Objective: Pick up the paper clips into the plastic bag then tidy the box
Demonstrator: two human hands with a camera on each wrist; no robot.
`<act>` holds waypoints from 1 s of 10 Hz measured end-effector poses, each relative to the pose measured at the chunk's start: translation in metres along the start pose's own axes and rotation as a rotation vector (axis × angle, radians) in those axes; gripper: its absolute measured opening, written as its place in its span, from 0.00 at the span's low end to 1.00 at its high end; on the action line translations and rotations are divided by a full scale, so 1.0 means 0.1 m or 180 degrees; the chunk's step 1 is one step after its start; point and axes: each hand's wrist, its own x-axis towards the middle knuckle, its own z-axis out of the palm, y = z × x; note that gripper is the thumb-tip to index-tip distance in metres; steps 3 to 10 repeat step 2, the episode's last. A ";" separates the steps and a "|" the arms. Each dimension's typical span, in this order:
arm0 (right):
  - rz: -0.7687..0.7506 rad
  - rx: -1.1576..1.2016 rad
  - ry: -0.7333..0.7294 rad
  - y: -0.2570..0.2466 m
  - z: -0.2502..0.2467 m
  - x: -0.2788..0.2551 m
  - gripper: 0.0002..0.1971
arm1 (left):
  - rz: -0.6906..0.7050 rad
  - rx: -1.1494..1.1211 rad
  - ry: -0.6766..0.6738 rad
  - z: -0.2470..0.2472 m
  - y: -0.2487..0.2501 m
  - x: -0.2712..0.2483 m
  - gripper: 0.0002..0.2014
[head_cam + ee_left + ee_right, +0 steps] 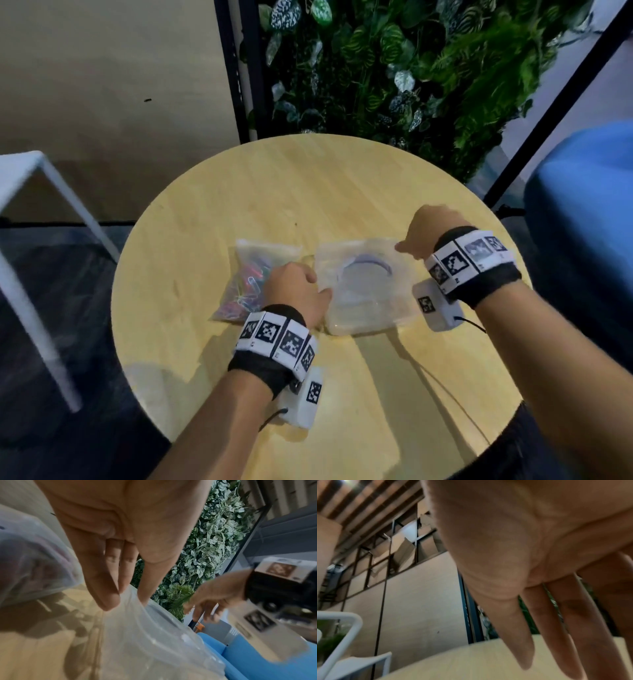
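On the round pale wooden table (308, 192) a clear plastic bag (255, 274) filled with coloured paper clips (248, 286) lies just left of the left hand (296, 293). A translucent square plastic box (366, 287) with its lid on sits between the two hands. The left hand touches the box's left edge, its fingers (109, 588) straight and pointing down onto the plastic. The right hand (424, 233) is at the box's far right corner with relaxed, extended fingers (520, 635); whether it touches the box cannot be told.
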 end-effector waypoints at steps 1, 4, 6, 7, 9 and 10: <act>-0.0202 0.0202 0.0243 -0.18 -0.86 0.31 0.22 | 0.0005 -0.0151 -0.0336 -0.13 0.01 0.25 0.12; -0.0542 0.0657 0.0755 -0.37 -1.92 0.35 0.18 | -0.0106 -0.0462 -0.0433 -0.42 -0.06 0.39 0.08; -0.0542 0.0657 0.0755 -0.37 -1.92 0.35 0.18 | -0.0106 -0.0462 -0.0433 -0.42 -0.06 0.39 0.08; -0.0542 0.0657 0.0755 -0.37 -1.92 0.35 0.18 | -0.0106 -0.0462 -0.0433 -0.42 -0.06 0.39 0.08; -0.0542 0.0657 0.0755 -0.37 -1.92 0.35 0.18 | -0.0106 -0.0462 -0.0433 -0.42 -0.06 0.39 0.08; -0.0542 0.0657 0.0755 -0.37 -1.92 0.35 0.18 | -0.0106 -0.0462 -0.0433 -0.42 -0.06 0.39 0.08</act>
